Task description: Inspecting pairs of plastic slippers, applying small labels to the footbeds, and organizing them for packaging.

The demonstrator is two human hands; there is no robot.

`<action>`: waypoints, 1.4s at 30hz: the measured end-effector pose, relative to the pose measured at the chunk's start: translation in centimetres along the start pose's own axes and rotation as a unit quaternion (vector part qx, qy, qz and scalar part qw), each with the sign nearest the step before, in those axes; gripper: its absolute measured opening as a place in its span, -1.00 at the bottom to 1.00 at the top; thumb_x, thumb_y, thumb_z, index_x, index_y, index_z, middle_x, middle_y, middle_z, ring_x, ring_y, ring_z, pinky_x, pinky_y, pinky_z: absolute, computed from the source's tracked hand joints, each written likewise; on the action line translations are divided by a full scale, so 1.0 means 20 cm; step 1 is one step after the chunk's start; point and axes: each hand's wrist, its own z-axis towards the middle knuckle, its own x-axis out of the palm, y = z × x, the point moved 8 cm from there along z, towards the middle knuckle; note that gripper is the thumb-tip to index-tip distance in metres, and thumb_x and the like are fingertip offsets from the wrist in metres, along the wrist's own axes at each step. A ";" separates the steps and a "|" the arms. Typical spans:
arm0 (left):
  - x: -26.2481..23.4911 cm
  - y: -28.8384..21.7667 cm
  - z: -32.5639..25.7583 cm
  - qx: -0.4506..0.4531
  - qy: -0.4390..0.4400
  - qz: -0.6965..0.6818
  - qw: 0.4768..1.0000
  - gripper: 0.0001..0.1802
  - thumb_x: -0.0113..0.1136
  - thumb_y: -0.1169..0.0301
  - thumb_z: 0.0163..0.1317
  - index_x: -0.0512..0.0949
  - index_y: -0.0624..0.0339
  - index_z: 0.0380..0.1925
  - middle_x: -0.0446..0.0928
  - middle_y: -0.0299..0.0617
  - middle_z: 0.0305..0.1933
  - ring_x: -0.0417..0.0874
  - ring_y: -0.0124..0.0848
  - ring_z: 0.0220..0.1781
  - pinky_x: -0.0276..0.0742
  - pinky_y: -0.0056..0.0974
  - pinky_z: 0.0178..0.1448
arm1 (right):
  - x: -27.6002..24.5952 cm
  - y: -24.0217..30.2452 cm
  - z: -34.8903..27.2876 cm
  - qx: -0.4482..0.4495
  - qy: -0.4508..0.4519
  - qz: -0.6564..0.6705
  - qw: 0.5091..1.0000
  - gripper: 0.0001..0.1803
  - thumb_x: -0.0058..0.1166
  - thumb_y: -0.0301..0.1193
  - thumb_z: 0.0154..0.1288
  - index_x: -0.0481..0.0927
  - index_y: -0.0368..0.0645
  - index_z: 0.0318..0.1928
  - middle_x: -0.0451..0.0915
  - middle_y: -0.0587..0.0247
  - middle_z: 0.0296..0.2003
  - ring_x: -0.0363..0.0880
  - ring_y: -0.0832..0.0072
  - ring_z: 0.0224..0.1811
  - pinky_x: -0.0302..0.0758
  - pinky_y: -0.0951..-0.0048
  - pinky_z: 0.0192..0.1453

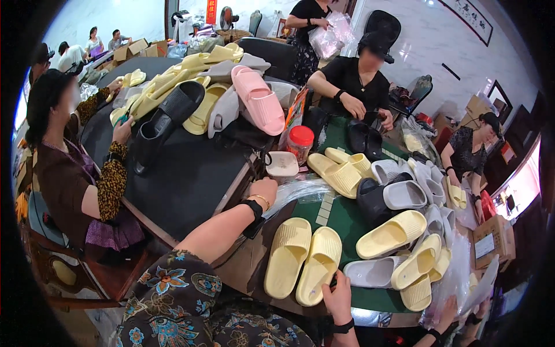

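In front of me a pair of pale yellow slippers, the left slipper and the right slipper, lies soles down with the toe ends pointing away. Next to the right slipper's heel is my right hand, its fingers closed around a small dark thing I cannot make out. My left hand reaches forward to the near end of a stack of clear plastic bags. Its fingers are curled in, and what they grip is hidden. A white box-like dish stands just beyond it.
Yellow, grey and black slippers crowd the green table top on my right. A heap of slippers covers the black table. A red-lidded jar stands mid-table. Co-workers sit left, across and right; another person's hands handle clear bags nearby.
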 end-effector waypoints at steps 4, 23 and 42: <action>-0.03 0.02 0.01 -0.023 0.013 -0.017 1.000 -0.79 0.07 0.47 0.18 0.68 0.20 -0.28 0.64 0.00 -0.19 0.69 -0.08 -0.11 0.64 -0.10 -0.10 | -0.01 0.01 0.01 0.000 0.000 -0.011 1.000 -0.38 0.14 -0.39 0.12 0.31 -0.31 0.21 0.40 -0.17 -0.01 0.41 -0.08 0.05 0.44 0.11 0.11; -0.70 0.27 0.02 -0.069 -0.161 -0.526 0.832 -0.84 0.10 0.42 0.21 0.57 0.31 -0.43 0.62 -0.11 -0.52 0.65 -0.39 -0.58 0.53 -0.29 -0.52 | 0.00 -0.03 0.02 -0.021 -0.015 -0.018 0.999 -0.42 0.16 -0.43 0.12 0.36 -0.35 0.17 0.44 -0.17 -0.05 0.45 -0.05 -0.01 0.46 0.14 0.07; -0.52 -0.54 -1.09 0.473 -0.026 -0.150 0.868 -0.84 0.13 0.41 -0.04 0.41 0.13 -0.42 0.42 -0.24 -0.44 0.57 -0.32 -0.39 0.54 -0.26 -0.36 | -0.10 0.56 -0.05 -0.258 -0.040 0.011 0.965 -0.64 0.13 -0.57 0.15 0.53 -0.24 0.01 0.56 0.03 -0.21 0.58 0.09 -0.20 0.56 0.27 -0.15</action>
